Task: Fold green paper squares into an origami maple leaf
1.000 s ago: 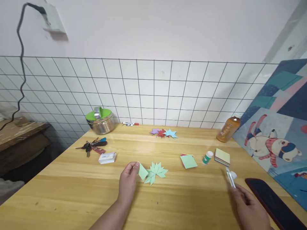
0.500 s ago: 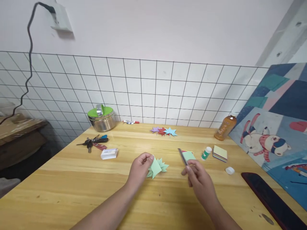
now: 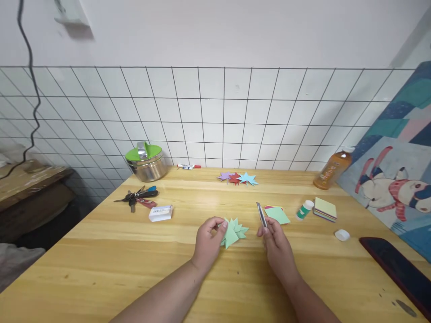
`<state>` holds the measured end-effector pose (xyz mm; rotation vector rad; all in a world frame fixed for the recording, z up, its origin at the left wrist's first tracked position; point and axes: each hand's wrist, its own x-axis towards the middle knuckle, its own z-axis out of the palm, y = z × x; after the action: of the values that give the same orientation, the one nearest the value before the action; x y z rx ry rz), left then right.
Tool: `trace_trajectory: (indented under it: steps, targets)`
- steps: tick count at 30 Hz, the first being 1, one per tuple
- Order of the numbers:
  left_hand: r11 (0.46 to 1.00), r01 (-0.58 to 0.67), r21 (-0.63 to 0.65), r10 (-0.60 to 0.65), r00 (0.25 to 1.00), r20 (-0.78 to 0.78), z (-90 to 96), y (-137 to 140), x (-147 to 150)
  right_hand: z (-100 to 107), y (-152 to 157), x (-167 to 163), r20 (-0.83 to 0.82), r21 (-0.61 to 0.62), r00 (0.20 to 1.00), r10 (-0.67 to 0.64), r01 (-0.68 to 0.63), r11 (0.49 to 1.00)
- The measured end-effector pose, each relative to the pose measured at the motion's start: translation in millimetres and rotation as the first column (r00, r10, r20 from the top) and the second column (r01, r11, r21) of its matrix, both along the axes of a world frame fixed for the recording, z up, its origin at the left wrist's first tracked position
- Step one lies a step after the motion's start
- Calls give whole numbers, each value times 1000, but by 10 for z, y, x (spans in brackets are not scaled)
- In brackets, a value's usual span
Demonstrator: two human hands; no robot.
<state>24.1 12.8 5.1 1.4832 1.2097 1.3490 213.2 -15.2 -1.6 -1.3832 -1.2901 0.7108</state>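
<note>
My left hand (image 3: 209, 242) pinches a light green folded paper piece (image 3: 230, 237) between thumb and fingers, low over the table. Behind and beside it lies or hangs a pointed green paper leaf (image 3: 239, 228); whether the two are joined I cannot tell. My right hand (image 3: 278, 246) is closed around a slim utility knife (image 3: 261, 214), its tip pointing up and away from me. Just beyond that hand, a small stack of coloured paper squares (image 3: 278, 215) lies with a green sheet on top. Purple, red and blue paper leaves (image 3: 247, 178) rest together near the wall.
To the right stand a glue stick (image 3: 305, 209), a paper pad (image 3: 325, 209), a white cap (image 3: 342, 235), a tea bottle (image 3: 334, 168) and a dark phone-like slab (image 3: 393, 269). Leftward are keys (image 3: 139, 195), a white box (image 3: 160, 213), a lidded pot (image 3: 148, 166) and a marker (image 3: 189, 167).
The whole view has shifted, with table things now further right. My hands are closer together, and the knife has come nearer the green paper and turned its blade slightly more upright.
</note>
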Motion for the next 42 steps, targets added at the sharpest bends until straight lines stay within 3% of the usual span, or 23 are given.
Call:
trace_trajectory:
  steps: [4,13,22,28,34,42]
  targets:
    - [1000,-14,-17,14,1000,13,15,-50,-35,-32,39,-27,-100,-18,995,-2,1,1000]
    - [1000,12,-22,-13,999,-45,23,-35,26,-17,-7,-97,-39,-126,992,118,-121,985]
    - [999,17,-49,-18,1000,-18,-41,19,26,-51,21,-84,-4,-86,993,118,-118,989]
    - [997,63,-42,-63,998,7,-33,10,66,37,-4,-151,-24,-78,983,182,-183,980]
    - [995,97,-31,-98,995,-5,-5,-21,89,60,4,-235,33,-188,974,226,-216,958]
    - [982,185,-29,-187,976,-115,0,-120,134,45,-13,-226,-11,-172,962,271,-269,948]
